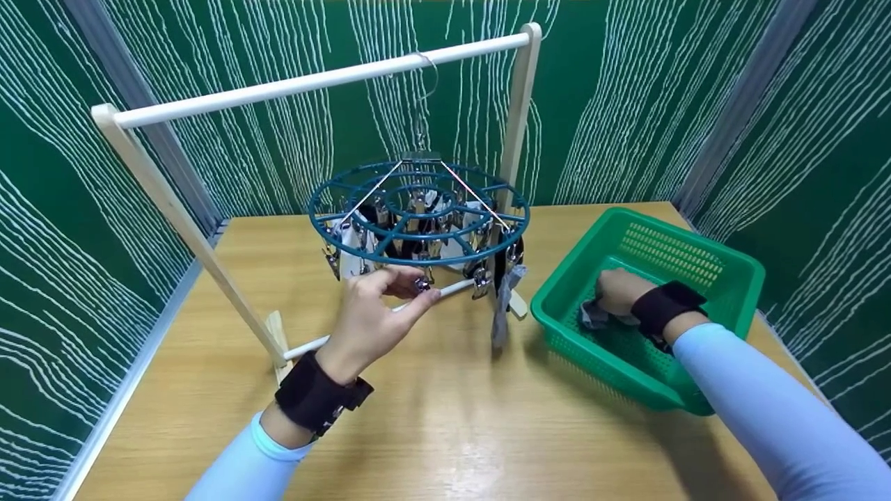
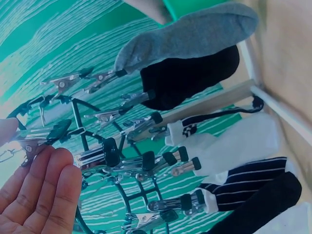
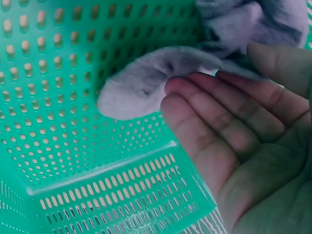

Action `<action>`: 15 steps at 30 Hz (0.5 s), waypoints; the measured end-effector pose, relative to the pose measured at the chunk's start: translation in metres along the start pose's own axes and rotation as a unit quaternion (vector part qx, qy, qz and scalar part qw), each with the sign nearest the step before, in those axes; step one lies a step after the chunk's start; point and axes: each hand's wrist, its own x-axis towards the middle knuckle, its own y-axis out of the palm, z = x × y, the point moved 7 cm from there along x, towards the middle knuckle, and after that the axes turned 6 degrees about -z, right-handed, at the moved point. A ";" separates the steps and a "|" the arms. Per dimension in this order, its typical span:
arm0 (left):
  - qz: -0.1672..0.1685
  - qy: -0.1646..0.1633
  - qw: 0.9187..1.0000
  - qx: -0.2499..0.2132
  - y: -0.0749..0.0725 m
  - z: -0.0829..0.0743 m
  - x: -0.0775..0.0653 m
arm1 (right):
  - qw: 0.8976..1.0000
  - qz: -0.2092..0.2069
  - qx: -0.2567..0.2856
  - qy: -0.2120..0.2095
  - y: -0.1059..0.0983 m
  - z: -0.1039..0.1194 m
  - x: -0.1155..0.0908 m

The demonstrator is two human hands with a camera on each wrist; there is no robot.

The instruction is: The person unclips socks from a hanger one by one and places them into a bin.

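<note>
My left hand (image 1: 369,316) is just under the front rim of a round dark-green clip hanger (image 1: 398,260). Its thumb and fingers pinch a metal clip (image 2: 36,141) that carries nothing. Further clips on the hanger hold socks: a grey sock (image 2: 190,34), a black sock (image 2: 190,80), a white sock (image 2: 239,146) and a striped sock (image 2: 248,180). My right hand (image 1: 621,292) reaches into the green basket (image 1: 581,254). There its fingers, loosely bent with the thumb apart, touch a crumpled grey sock (image 3: 141,83).
The hanger hooks over the white bar (image 1: 313,83) of a wooden rack (image 1: 181,216). The rack's lower bar crosses behind my left hand. The basket stands to the right on the wooden table (image 1: 445,431), and green walls with white streaks (image 1: 626,104) enclose it.
</note>
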 end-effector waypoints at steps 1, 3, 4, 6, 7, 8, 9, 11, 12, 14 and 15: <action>0.002 -0.002 1.000 0.000 0.000 0.000 0.000 | 1.000 -0.004 0.002 -0.004 -0.004 0.002 -0.001; 0.004 -0.005 1.000 -0.001 0.000 0.000 0.000 | 1.000 -0.018 -0.003 -0.016 -0.012 0.007 -0.002; 0.004 -0.005 1.000 -0.001 0.000 0.000 0.000 | 0.999 -0.028 -0.009 -0.022 -0.017 0.009 -0.003; 0.006 -0.005 1.000 0.001 -0.001 -0.001 0.000 | 0.998 -0.044 -0.016 -0.031 -0.028 0.017 -0.006; 0.005 -0.004 1.000 0.003 -0.001 -0.002 -0.001 | 0.998 -0.050 -0.017 -0.034 -0.034 0.020 -0.008; 0.004 -0.003 1.000 0.004 -0.002 -0.002 -0.001 | 0.997 -0.059 -0.017 -0.039 -0.041 0.025 -0.010; 0.003 -0.001 1.000 0.006 -0.002 -0.003 -0.001 | 0.997 -0.068 -0.015 -0.043 -0.048 0.031 -0.013; 0.001 0.002 1.000 0.009 -0.003 -0.004 -0.001 | 0.995 -0.085 0.000 -0.050 -0.062 0.041 -0.018; -0.001 0.005 1.000 0.011 -0.003 -0.005 -0.001 | 0.994 -0.094 0.007 -0.054 -0.069 0.047 -0.020; -0.003 0.010 1.000 0.012 -0.004 -0.006 -0.001 | 0.991 -0.114 0.017 -0.064 -0.082 0.059 -0.026; -0.003 0.012 1.000 0.012 -0.004 -0.006 -0.001 | 0.990 -0.123 0.021 -0.069 -0.088 0.065 -0.028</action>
